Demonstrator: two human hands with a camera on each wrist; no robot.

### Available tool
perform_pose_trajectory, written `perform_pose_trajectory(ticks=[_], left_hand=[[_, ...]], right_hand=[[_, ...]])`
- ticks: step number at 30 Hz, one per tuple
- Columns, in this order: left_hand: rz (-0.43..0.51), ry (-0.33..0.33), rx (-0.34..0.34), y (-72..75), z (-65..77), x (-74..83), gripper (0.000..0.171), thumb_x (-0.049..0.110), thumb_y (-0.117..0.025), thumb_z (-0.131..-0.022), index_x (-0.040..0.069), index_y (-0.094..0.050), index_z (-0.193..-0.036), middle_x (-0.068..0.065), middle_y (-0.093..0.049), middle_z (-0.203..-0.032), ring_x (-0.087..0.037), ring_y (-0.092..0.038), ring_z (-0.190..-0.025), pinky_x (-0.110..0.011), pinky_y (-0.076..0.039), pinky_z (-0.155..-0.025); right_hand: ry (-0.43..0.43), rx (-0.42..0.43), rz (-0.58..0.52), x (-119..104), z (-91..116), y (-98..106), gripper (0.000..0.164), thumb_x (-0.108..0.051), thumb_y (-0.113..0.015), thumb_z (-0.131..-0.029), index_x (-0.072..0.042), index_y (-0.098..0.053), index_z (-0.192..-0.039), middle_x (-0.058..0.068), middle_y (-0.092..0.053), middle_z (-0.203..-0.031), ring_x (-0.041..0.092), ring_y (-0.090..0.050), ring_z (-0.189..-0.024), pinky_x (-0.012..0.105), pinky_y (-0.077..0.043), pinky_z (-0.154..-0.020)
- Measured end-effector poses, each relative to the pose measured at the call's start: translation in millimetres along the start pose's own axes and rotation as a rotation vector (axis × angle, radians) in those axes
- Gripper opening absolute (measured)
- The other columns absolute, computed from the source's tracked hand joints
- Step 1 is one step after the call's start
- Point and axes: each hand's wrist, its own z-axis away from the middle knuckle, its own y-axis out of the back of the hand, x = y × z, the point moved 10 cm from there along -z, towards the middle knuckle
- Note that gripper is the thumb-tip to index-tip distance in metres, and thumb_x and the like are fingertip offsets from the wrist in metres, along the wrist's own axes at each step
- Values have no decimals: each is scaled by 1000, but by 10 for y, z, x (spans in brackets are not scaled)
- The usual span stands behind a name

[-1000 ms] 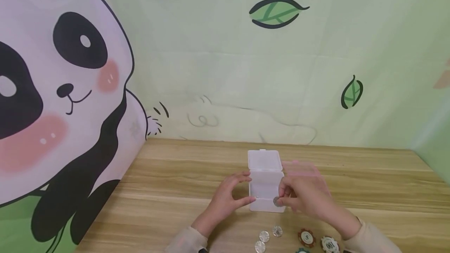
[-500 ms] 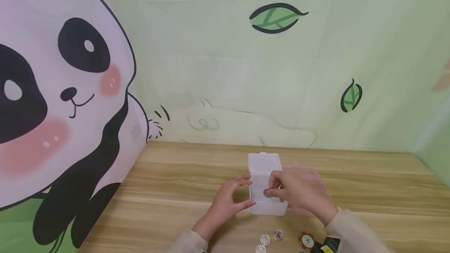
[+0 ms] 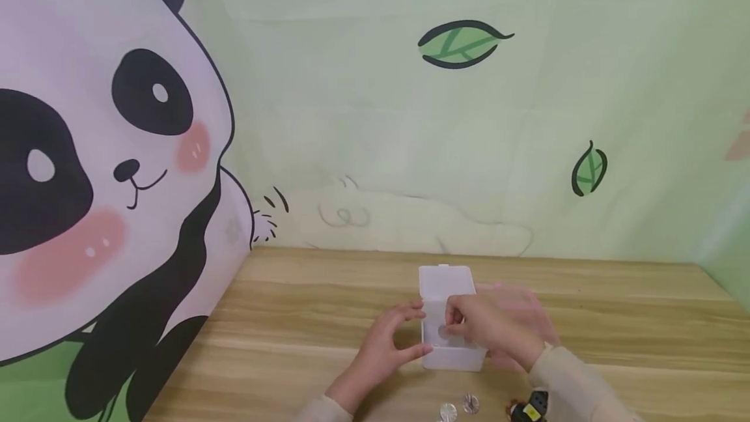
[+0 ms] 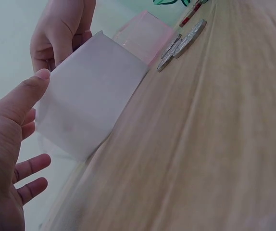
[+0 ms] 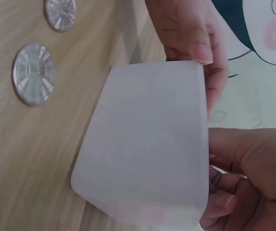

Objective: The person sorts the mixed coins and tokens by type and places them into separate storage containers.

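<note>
A white plastic box (image 3: 454, 359) stands on the wooden table, its hinged lid (image 3: 446, 281) tipped back away from me. My left hand (image 3: 381, 340) holds the box at its left side, thumb on the near corner and fingers farther back. In the left wrist view that thumb (image 4: 31, 91) lies on the box's rim, with two other fingers spread free. My right hand (image 3: 489, 327) reaches over the box's right wall and pinches a silver coin (image 3: 442, 331) inside the opening. The box wall hides those fingertips in the right wrist view.
Silver coins (image 3: 448, 412) lie on the table in front of the box. A red-brown poker chip (image 3: 512, 405) is mostly covered by a black wrist camera (image 3: 534, 407). A translucent pink box (image 3: 530, 311) stands to the right, partly behind my right arm.
My right hand has carried the coin leftward from the box's right front edge into the opening and slightly lower. My left hand keeps its place on the box. The head view has tilted up.
</note>
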Motion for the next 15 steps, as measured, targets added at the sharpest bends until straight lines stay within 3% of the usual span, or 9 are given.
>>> perform_pose_trajectory(ticks=[15], left_hand=[[-20,-15,1,-7,7,9,47,37,-75,-80,19,-61,-121,3,-55,-141,-24,-50,-130,-50,-38,-109]], right_hand=[[98,-42,222,-91,-93,-215,24,-6,-75,-79,-12,-54,-67,-7,-50,-61,6,-43,-57,19,-35,-52]])
